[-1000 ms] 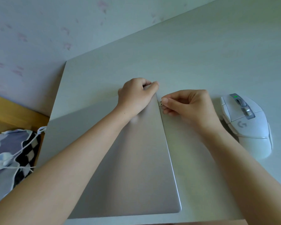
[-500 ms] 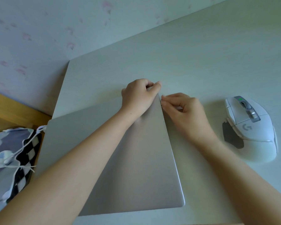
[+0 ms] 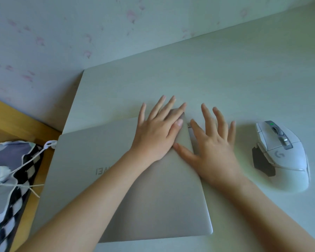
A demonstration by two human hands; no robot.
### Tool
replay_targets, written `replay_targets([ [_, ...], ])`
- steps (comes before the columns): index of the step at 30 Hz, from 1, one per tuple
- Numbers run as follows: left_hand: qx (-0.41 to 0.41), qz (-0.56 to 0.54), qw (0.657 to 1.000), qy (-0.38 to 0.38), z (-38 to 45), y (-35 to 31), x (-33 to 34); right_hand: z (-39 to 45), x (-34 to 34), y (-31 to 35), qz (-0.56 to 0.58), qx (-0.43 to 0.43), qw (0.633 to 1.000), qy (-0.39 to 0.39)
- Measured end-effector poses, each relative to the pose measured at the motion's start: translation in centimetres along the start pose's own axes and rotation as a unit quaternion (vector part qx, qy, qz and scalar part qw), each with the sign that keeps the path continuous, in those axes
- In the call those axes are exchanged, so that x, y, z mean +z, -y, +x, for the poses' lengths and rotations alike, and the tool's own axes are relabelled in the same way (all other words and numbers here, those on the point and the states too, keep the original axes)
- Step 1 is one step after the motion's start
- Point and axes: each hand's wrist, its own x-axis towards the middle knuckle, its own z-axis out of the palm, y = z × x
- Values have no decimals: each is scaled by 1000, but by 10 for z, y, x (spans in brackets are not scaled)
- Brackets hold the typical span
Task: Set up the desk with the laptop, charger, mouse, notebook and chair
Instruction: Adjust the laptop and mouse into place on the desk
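Left hand: your left hand (image 3: pixel 156 132) lies flat, fingers spread wide, on the far right corner of the closed laptop (image 3: pixel 153 197); it grips nothing
Right hand: your right hand (image 3: pixel 213 142) is splayed wide as well, palm down on the desk (image 3: pixel 225 73) just beside the laptop's right edge; the thumb crosses onto the lid near your left hand; it holds nothing
Laptop: silver, lid shut, lying flat on the desk and angled to the desk edge; its left corner reaches the desk's left edge; part of a logo shows on the lid, the rest hidden by your left forearm
Dongle: a small plug (image 3: pixel 189 124) sticks out of the laptop's right side near the far corner, just beside your right index finger; too small to say more
Mouse: white mouse (image 3: pixel 284 157) with a grey wheel strip and a green light at its front, resting on the desk to the right of your right hand, apart from it
Bag: a patterned cloth bag (image 3: pixel 9 175) with black-and-white checks and white drawstrings lies off the desk's left edge, on a wooden surface (image 3: pixel 13 122)
Wall: pale wallpaper (image 3: pixel 62 33) with faint pink marks behind the desk
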Motion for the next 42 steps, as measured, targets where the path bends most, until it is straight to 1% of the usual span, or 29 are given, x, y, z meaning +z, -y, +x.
replay_targets([
  [2,1,15,999,36,-6,4,0,-3,-1,2,-32,1,999,13],
  [4,3,-4,999,45,-8,4,0,-4,-3,3,-45,4,999,27],
  [7,-1,-40,999,35,-9,4,3,-3,-4,5,-33,12,998,52],
  [13,-1,-68,998,7,-8,4,6,-1,-8,7,-4,19,996,82],
  [17,0,-69,998,1,-7,4,7,-3,-5,11,-1,20,998,65],
  [25,3,-51,999,-4,-7,5,6,-7,-3,15,-54,33,998,26],
  [30,13,-9,997,-74,-11,-6,2,-23,-32,0,-154,-12,987,-36],
  [33,14,-43,996,-79,-21,-31,0,-37,-57,-21,-189,3,980,-59],
  [36,28,-65,995,-77,-34,-48,6,-49,-72,-43,-214,34,975,-46],
  [39,9,-89,992,-90,-38,-50,12,-54,-77,-58,-202,57,977,-33],
  [42,10,-99,991,-95,-40,-52,13,-54,-76,-62,-173,39,982,-58],
])
